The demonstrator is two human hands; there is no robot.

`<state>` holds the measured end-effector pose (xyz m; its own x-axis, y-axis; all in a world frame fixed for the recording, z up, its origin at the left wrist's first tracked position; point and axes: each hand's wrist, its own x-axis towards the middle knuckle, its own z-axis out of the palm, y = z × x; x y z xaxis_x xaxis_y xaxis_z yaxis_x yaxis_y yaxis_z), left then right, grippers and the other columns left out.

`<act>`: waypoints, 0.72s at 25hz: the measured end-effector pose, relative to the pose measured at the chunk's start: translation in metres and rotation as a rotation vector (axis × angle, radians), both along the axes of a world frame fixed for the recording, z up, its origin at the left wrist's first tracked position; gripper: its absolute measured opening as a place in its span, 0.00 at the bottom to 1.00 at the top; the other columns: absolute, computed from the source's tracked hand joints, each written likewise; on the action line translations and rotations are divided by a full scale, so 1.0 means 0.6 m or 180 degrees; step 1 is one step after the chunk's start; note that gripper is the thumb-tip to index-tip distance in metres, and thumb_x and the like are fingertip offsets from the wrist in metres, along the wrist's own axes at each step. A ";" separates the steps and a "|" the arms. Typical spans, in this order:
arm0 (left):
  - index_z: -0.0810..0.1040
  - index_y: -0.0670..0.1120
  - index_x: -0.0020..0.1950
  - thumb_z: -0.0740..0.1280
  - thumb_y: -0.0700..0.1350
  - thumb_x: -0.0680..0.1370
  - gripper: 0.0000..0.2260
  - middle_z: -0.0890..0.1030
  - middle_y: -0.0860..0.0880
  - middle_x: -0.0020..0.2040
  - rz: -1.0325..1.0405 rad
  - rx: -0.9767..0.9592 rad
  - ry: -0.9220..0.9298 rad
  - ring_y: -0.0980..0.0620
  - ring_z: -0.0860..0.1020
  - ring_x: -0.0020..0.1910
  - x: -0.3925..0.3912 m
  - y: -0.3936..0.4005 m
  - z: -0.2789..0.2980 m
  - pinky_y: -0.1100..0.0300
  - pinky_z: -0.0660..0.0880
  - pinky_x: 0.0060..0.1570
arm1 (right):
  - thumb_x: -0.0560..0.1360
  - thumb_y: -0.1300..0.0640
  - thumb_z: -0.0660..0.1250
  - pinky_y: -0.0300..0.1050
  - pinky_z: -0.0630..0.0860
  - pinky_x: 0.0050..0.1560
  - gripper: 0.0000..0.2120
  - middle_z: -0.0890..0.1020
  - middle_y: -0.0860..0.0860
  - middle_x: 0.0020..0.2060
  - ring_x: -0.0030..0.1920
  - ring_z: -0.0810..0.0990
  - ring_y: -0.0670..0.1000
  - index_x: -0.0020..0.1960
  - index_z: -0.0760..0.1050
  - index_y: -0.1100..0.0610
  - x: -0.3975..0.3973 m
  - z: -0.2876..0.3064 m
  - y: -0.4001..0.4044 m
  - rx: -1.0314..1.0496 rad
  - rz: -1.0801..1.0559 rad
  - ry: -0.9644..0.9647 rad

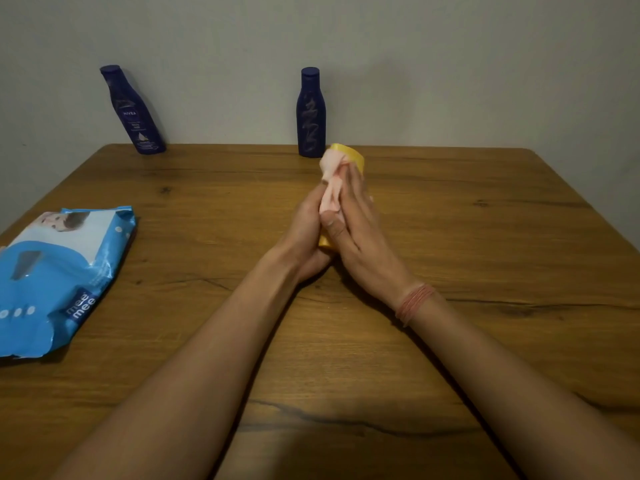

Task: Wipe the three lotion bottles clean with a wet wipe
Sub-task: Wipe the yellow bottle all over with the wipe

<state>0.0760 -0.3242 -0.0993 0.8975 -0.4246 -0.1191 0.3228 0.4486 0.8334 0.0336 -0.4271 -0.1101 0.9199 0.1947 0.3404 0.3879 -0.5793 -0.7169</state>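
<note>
Mid-worktop: my left hand and right hand both clasp yellow bottle, right pressing wet wipe on it. Risk: slick bottle slips, wipe bunches. Far edge: two blue bottles unwiped, tippable.

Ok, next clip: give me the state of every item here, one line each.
yellow bottle: held between both hands, wipe against it.
wet wipe: bunched, pressed to the yellow bottle.
left blue bottle: upright, cap on, by the wall.
middle blue bottle: upright, cap on.
wipes pack: lying flat on table.
left hand: gripping the yellow bottle.
right hand: gripping wipe.
</note>
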 end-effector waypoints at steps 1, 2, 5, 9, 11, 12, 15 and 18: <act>0.74 0.45 0.70 0.56 0.54 0.84 0.20 0.81 0.41 0.62 -0.0252 0.0126 -0.0092 0.44 0.79 0.61 -0.005 -0.004 0.000 0.48 0.76 0.63 | 0.83 0.43 0.48 0.55 0.42 0.79 0.32 0.40 0.48 0.79 0.78 0.38 0.45 0.79 0.37 0.51 0.006 0.003 -0.009 0.0115 -0.0194 0.0002; 0.73 0.47 0.72 0.56 0.55 0.84 0.21 0.80 0.40 0.64 -0.0447 0.0270 -0.0160 0.44 0.79 0.62 -0.007 -0.006 0.000 0.48 0.76 0.62 | 0.83 0.43 0.48 0.56 0.42 0.78 0.32 0.39 0.48 0.79 0.78 0.39 0.46 0.79 0.37 0.51 0.015 0.003 -0.020 0.0223 -0.0364 -0.0021; 0.70 0.47 0.73 0.59 0.58 0.82 0.23 0.77 0.39 0.60 -0.0734 0.0581 -0.0146 0.45 0.80 0.51 -0.006 -0.003 0.002 0.51 0.78 0.50 | 0.83 0.44 0.50 0.56 0.61 0.74 0.28 0.55 0.52 0.79 0.77 0.57 0.50 0.80 0.48 0.52 0.030 0.005 -0.053 0.0840 -0.0653 -0.0075; 0.66 0.49 0.74 0.60 0.57 0.82 0.23 0.78 0.42 0.58 -0.0928 0.0588 -0.0125 0.49 0.78 0.46 -0.010 0.001 0.006 0.55 0.77 0.43 | 0.84 0.51 0.52 0.33 0.72 0.37 0.14 0.77 0.47 0.38 0.36 0.74 0.39 0.51 0.76 0.52 0.033 0.012 -0.084 0.1423 -0.0827 -0.0268; 0.64 0.49 0.75 0.60 0.58 0.81 0.25 0.77 0.42 0.60 -0.0865 0.0606 -0.0203 0.49 0.78 0.47 -0.010 -0.001 0.004 0.56 0.77 0.42 | 0.84 0.51 0.54 0.30 0.69 0.33 0.15 0.75 0.48 0.34 0.33 0.71 0.39 0.47 0.77 0.55 0.034 0.013 -0.088 0.1332 -0.0982 -0.0342; 0.64 0.48 0.76 0.60 0.58 0.81 0.26 0.77 0.43 0.60 -0.0827 0.0629 -0.0239 0.50 0.78 0.47 -0.011 -0.003 0.004 0.56 0.77 0.42 | 0.83 0.50 0.55 0.32 0.68 0.33 0.16 0.75 0.47 0.33 0.33 0.71 0.40 0.46 0.77 0.55 0.035 0.011 -0.087 0.1297 -0.1061 -0.0361; 0.66 0.47 0.73 0.58 0.57 0.82 0.23 0.78 0.45 0.56 -0.0743 0.0835 -0.0386 0.51 0.77 0.45 -0.015 -0.005 0.008 0.58 0.76 0.41 | 0.82 0.50 0.58 0.38 0.73 0.40 0.12 0.80 0.46 0.39 0.39 0.76 0.41 0.51 0.79 0.52 0.033 0.011 -0.083 0.1432 -0.1189 -0.0519; 0.69 0.49 0.68 0.57 0.56 0.82 0.17 0.78 0.46 0.56 -0.0777 0.0974 -0.0568 0.52 0.76 0.44 -0.019 -0.004 0.014 0.59 0.74 0.41 | 0.81 0.52 0.61 0.39 0.78 0.50 0.12 0.83 0.50 0.52 0.52 0.80 0.44 0.61 0.78 0.53 0.029 0.016 -0.081 0.1596 -0.1109 -0.0919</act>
